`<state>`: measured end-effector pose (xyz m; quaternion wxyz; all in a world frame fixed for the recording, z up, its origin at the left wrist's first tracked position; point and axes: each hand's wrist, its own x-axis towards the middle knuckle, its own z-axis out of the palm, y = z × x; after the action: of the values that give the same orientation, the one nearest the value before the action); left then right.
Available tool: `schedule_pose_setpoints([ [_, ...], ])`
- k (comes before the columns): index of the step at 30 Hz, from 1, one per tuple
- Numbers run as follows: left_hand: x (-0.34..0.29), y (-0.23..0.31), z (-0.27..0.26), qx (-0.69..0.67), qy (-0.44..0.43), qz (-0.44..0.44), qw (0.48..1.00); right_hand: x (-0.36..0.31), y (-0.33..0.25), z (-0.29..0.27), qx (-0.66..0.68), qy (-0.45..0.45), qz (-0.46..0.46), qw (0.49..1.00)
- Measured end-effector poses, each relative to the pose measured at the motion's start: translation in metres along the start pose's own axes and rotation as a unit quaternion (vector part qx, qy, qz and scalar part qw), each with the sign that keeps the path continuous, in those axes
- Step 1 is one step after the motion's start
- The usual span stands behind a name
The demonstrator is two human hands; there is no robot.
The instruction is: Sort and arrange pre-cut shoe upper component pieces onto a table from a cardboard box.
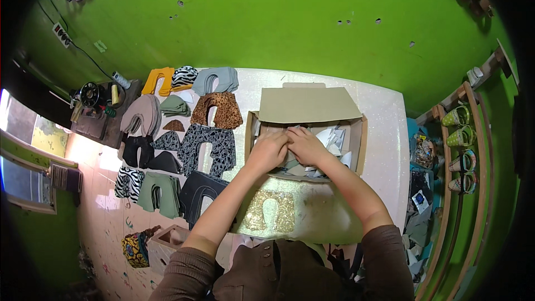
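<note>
My left hand and my right hand are close together inside an open cardboard box. Fingers on both hands curl inward and down among the contents. What they grip, if anything, is hidden beneath them. Around them lie loose scraps, mostly white, grey and pale green. The box's far flap stands raised behind my hands. Its near flap hangs toward me, and a glittery gold U-shaped piece lies there.
Stacks of cut U-shaped pieces cover the table's left side, among them leopard-print, green and black ones. A sewing machine stands at the far left. On the right, a wooden rack holds green sandals.
</note>
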<state>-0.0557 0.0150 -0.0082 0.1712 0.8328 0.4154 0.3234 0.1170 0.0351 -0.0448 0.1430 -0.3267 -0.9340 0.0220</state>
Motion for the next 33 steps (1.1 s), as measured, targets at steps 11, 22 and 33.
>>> schedule_pose_setpoints([
  [11,-0.010,-0.022,-0.002,-0.022,-0.096,-0.090,0.991,-0.029,0.004,-0.034,-0.121,-0.193,0.076,0.971],
  [22,-0.001,-0.021,0.007,0.000,-0.103,-0.162,0.981,0.014,0.027,-0.001,0.078,-0.119,0.374,0.916],
  [33,-0.004,-0.024,0.005,-0.010,-0.119,-0.178,0.977,0.008,0.039,0.026,0.119,-0.088,0.371,0.917],
])
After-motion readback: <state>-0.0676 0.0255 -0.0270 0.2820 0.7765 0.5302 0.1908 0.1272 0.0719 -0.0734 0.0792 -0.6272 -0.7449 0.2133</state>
